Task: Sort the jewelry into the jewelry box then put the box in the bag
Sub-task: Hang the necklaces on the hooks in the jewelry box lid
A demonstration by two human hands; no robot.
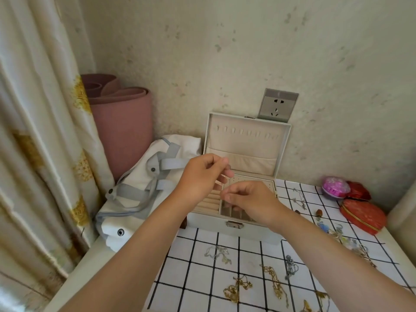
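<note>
**Fine piece held over open jewelry box as chains lie unsorted on counter**

We see both hands raised over the open jewelry box (234, 230), which stands directly beneath them on the counter (391, 242), its lid tipped back toward the wall. The left hand (200, 176) has its fingers curled, thumb and forefinger pinching a pale piece (219, 182) too fine for us to name. The right hand (252, 200), just below and beside it, curls its fingers toward the same piece. We cannot tell whether it grips.

We judge a slip to be the main risk. So thin a thing, let go early or snagged on a fingertip, could drop into the wrong compartment or past the box's front wall. There it would land among the jewelry lying nearer to us than the hands. Both forearms pass above a silver chain (217, 253) and a gold chain (236, 289). A lowered wrist could drag them across the checked cloth (191, 266) and tangle them.

Room is tight. Left of the left hand the bag (135, 194) slumps against the box at the counter's edge, its straps loose. Beyond the hands the raised lid and the wall close the way. Right of the right hand more jewelry and a red pouch (362, 216) crowd toward the counter's far edge. We judge the free space to be overhead.
</note>
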